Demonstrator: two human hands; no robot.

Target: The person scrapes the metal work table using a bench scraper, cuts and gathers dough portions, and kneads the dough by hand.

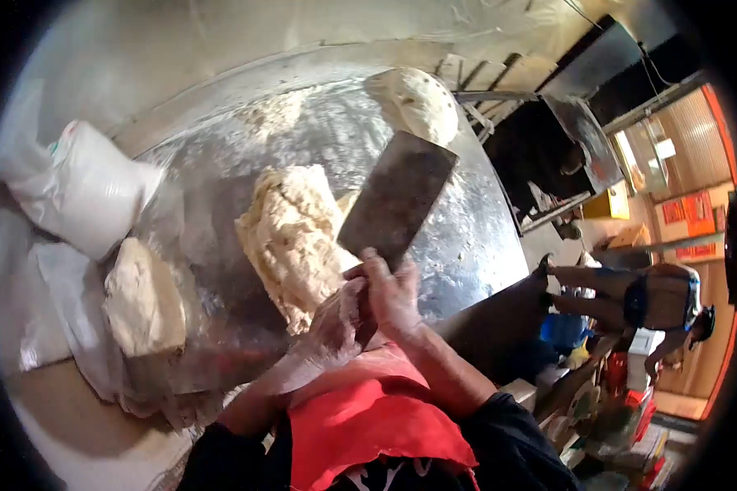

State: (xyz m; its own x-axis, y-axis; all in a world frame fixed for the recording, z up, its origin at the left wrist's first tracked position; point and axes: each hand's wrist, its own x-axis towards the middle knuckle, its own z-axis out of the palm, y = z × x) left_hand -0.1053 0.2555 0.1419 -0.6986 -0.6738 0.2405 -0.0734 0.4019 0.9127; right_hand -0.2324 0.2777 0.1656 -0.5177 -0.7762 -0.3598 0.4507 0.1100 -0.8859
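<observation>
A broad rectangular metal blade (399, 192) is held up in front of my body, over the floured metal table (475, 245). My right hand (391, 299) is closed at its lower end, with fingers on the blade's base. Close beside it, touching, my left hand (336, 323) is curled around the handle area; the handle itself is mostly hidden. A large rough mass of dough (291, 237) lies on the table just beyond my left hand, partly behind the blade. Both hands are dusted with flour.
A rounded dough piece (418, 102) sits at the table's far edge. Another dough piece (143, 299) lies at the left, near a white sack (94, 192). A wall runs behind the table. At the right, a person (663, 296) stands near boxes and a blue container (563, 330).
</observation>
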